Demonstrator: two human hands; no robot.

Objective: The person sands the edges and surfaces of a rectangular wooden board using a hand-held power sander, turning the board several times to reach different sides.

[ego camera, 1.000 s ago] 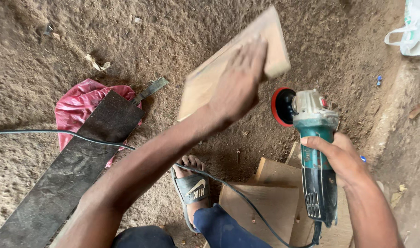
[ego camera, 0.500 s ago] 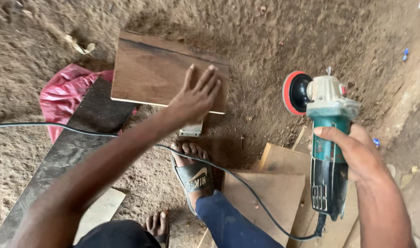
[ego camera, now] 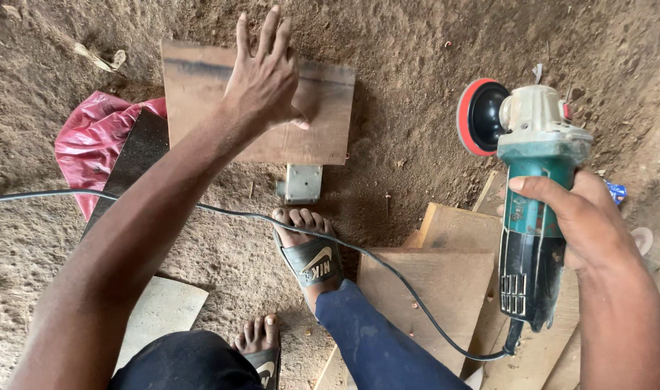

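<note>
A brown wooden board (ego camera: 322,115) lies flat on the sawdust-covered ground ahead of me. My left hand (ego camera: 265,72) hovers over it with fingers spread, holding nothing; whether the palm touches the wood is unclear. My right hand (ego camera: 582,224) grips the teal body of an angle grinder (ego camera: 535,209), held above the ground at the right. Its red-rimmed black sanding disc (ego camera: 480,117) faces left, apart from the board. The grinder's black power cord (ego camera: 221,211) runs left across my left arm and out of view.
A small grey metal bracket (ego camera: 302,183) sits just below the board. A red plastic bag (ego camera: 92,141) and a long dark plank (ego camera: 131,162) lie at left. Stacked wooden panels (ego camera: 431,289) lie under my right leg. My sandalled foot (ego camera: 308,249) stands between them.
My left hand swung the board down from mid-air and laid it flat on the ground, then let go and opened over it. The grinder stayed in my right hand, rising slightly in view.
</note>
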